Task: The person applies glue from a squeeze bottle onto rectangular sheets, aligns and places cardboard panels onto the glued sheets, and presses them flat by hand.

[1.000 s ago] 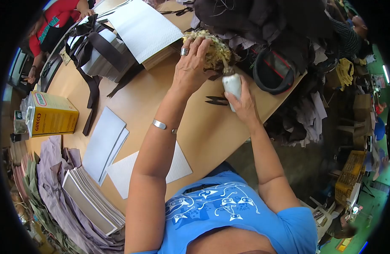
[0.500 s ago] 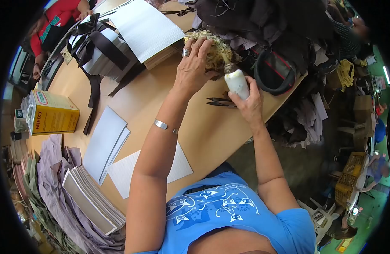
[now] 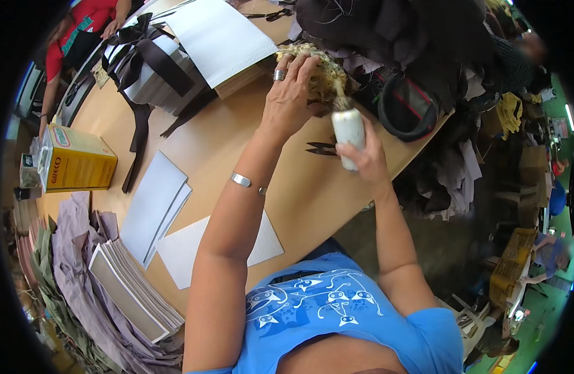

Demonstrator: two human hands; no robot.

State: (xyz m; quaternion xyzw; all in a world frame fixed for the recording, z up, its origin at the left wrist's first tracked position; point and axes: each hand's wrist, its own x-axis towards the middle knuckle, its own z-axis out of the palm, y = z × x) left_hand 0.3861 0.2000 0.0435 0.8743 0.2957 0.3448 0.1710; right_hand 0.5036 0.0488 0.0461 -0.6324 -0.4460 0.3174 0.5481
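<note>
My left hand [image 3: 291, 93], with a ring and a bracelet, curls its fingers round a lumpy, yellowish crusted container [image 3: 325, 70] at the table's far side. Its inside is hidden. My right hand [image 3: 366, 156] is closed round a white cylindrical tool with a bristly brown end [image 3: 348, 132]; that end points at the container's near side, where a yellowish streak shows. Whether they touch I cannot tell. Just left of my right hand, dark thread snips [image 3: 321, 149] lie on the table.
A yellow tin [image 3: 81, 159], white sheets [image 3: 155, 206] and a ribbon-tied paper stack [image 3: 165, 81] lie on the wooden table [image 3: 299, 199]. Dark cloth and a black, red-edged round item [image 3: 408, 109] stand at right. Bundled paper and fabric [image 3: 134, 293] are at left. A person in red [image 3: 81, 31] is across.
My right hand has drawn the white tool slightly back toward me and turned it more upright in view. My left hand stays at the container. The person in red has reached an arm toward the tin.
</note>
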